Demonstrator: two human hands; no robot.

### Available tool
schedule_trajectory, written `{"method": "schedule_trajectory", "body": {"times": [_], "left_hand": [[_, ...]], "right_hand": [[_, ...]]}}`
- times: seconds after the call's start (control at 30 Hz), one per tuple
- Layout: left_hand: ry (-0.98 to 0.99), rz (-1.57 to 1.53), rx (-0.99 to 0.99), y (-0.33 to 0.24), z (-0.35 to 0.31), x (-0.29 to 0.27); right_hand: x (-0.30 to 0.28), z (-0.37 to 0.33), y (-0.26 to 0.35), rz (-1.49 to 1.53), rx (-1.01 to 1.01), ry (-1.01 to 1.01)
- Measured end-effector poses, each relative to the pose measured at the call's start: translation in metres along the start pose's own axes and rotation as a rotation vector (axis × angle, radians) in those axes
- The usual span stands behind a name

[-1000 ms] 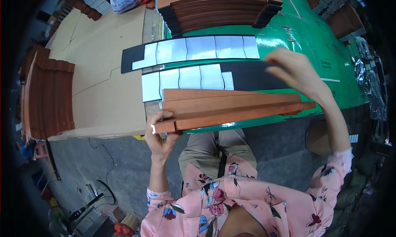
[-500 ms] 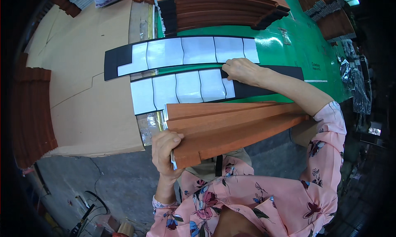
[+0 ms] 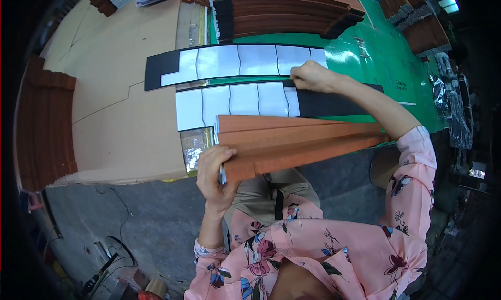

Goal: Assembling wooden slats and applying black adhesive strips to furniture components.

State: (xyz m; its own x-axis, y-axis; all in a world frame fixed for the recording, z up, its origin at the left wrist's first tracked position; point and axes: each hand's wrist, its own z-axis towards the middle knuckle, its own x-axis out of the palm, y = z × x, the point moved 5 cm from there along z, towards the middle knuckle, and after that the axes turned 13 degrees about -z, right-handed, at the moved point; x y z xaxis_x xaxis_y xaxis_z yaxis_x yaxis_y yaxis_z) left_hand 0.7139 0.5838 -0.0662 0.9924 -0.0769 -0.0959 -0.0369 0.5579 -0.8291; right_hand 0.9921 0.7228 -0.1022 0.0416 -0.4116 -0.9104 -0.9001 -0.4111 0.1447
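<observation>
My left hand (image 3: 213, 177) grips the left end of a long wood-brown moulding (image 3: 292, 143), with its thumb on the top face. The moulding has stepped ridges and a pale end edge, and runs to the right across the table's near edge. Beyond it lies a black strip (image 3: 334, 102) partly covered with white, wavy-edged stickers (image 3: 242, 100). My right hand (image 3: 314, 77) is closed, its fingertips down at the far edge of that strip; what they pinch is hidden. A second black strip (image 3: 154, 73) with similar white stickers lies just behind.
Stacked brown mouldings (image 3: 292, 13) stand at the back of the green tabletop (image 3: 365, 65). Tan cardboard (image 3: 120, 127) covers the left side, with another brown stack (image 3: 49, 127) at its edge. Clear plastic wrap (image 3: 459, 109) hangs at the right. Cables (image 3: 125, 253) lie on the floor.
My left hand has raised the moulding's near side and moved it away from me, closer to the near strip. My right hand stays at the strip's far edge. The whole view has shifted slightly.
</observation>
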Motion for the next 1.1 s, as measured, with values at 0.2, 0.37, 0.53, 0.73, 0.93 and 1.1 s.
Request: {"method": "schedule_trajectory", "body": {"times": [0.2,0.37,0.53,0.73,0.93,1.1], "left_hand": [[0.08,-0.024,-0.115,-0.007,0.003,-0.011],[0.052,-0.046,-0.074,-0.018,0.012,-0.022],[0.046,-0.221,-0.093,-0.032,0.024,-0.024],[0.051,-0.346,-0.128,-0.027,0.023,-0.019],[0.07,-0.388,-0.151,-0.023,0.023,-0.02],[0.093,-0.408,-0.169,-0.021,0.024,-0.019]], "right_hand": [[-0.09,-0.057,0.048,0.592,0.096,-0.161],[-0.094,-0.113,0.123,1.017,-0.12,-0.276],[-0.082,-0.124,0.172,0.908,-0.144,-0.465],[-0.087,-0.13,0.206,0.415,-0.21,-0.823],[-0.085,-0.128,0.214,0.277,-0.191,-0.871],[-0.083,-0.124,0.216,0.253,-0.16,-0.86]]}}
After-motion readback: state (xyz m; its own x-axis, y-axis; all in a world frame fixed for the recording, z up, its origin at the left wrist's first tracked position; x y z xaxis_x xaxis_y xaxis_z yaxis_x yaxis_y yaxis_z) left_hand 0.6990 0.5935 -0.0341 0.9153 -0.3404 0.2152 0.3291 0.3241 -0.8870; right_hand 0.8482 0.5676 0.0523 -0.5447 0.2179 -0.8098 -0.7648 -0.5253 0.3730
